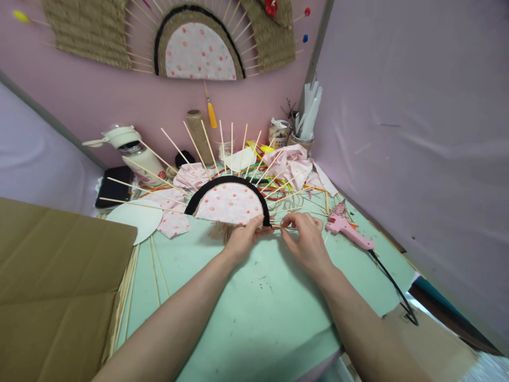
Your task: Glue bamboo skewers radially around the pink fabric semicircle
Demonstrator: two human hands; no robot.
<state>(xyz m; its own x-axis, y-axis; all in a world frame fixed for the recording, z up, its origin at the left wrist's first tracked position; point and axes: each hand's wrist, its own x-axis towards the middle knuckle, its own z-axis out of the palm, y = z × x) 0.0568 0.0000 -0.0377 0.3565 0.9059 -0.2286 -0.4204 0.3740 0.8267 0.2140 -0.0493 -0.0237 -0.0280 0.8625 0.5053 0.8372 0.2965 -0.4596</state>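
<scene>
Together, left hand [243, 240] fingers pinch the fabric half-circle [228, 204]; right hand [304, 240] fingers pinch a skewer [287, 227].

No writing can be read anywhere; the white bottle [137, 154] carries a small red mark, too blurred to make out.

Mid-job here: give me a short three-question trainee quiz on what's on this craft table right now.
1. True or false: the pink glue gun lies beside the right hand.
2. Which hand grips the pink dotted fabric half-disc with black rim? A left hand, B neither.
3. What radiates from the half-disc?

Key: 1 true. 2 A. 3 thin wooden skewers.
</scene>
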